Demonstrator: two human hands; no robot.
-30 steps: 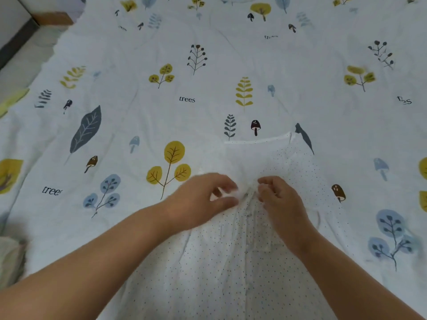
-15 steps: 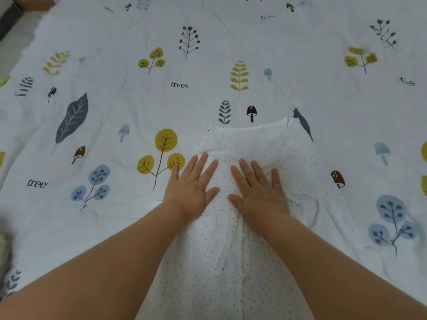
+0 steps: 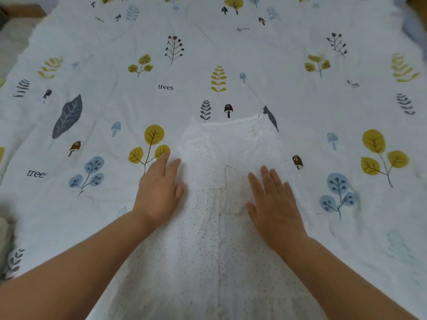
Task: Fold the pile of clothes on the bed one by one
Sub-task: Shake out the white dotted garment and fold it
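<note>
White dotted garment [image 3: 208, 262] lies spread flat on the bed [image 3: 231, 54], in the near middle of the view, its long axis running from the bottom edge of the frame away from the person. Its narrow far end with a straight hemmed edge points away, just short of a printed brown mushroom [image 3: 228, 110], and the cloth widens toward the person until it runs out of the frame. A raised seam or placket runs down its middle along that same axis, with some bunched folds between the 2 hands.

The left hand [image 3: 159, 192] lies palm down at the garment's left edge, fingers [image 3: 172, 166] straight and close together, pointing away and slightly right, thumb on the cloth; part of the hand rests on the bedcover beside the cloth. The right hand [image 3: 275, 202] lies palm down on the right half of the garment, fingers straight and a little spread, pointing away and slightly left. Neither hand grasps anything; both are flat against the fabric. Both bare forearms reach in from the lower corners and converge toward the garment.

The bedcover is pale with a print of yellow leaf sprigs [image 3: 150, 144], blue trees [image 3: 338, 192], a dark grey leaf [image 3: 68, 116] and the word "trees" [image 3: 165, 87]
</note>
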